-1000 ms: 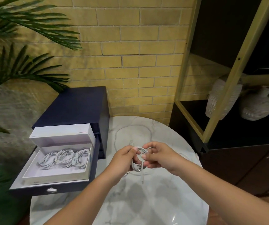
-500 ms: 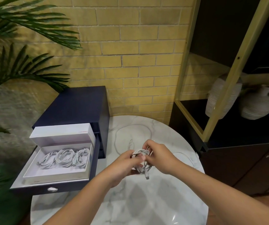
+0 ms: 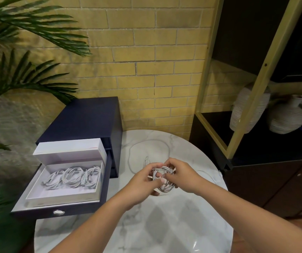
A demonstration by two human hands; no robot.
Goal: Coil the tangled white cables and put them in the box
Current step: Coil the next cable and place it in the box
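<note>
Head cam looking down at a round white marble surface. Both hands meet just right of centre frame with a small coiled bundle of white cable between them. The left hand has its fingers curled round the left side of the coil, and the right hand is pinching the top and right side, so both are gripping it. Can't tell if the bundle touches the marble.

Just behind the hands, a loose thin white cable lies in a big loop on the surface. At lower left, a navy blue drawer cabinet has its drawer pulled out, and an open white cardboard box sits in it with the lid standing up. Three coiled white cables lie side by side inside the box. Yellow brick wall at the top, green palm fronds upper left.
</note>
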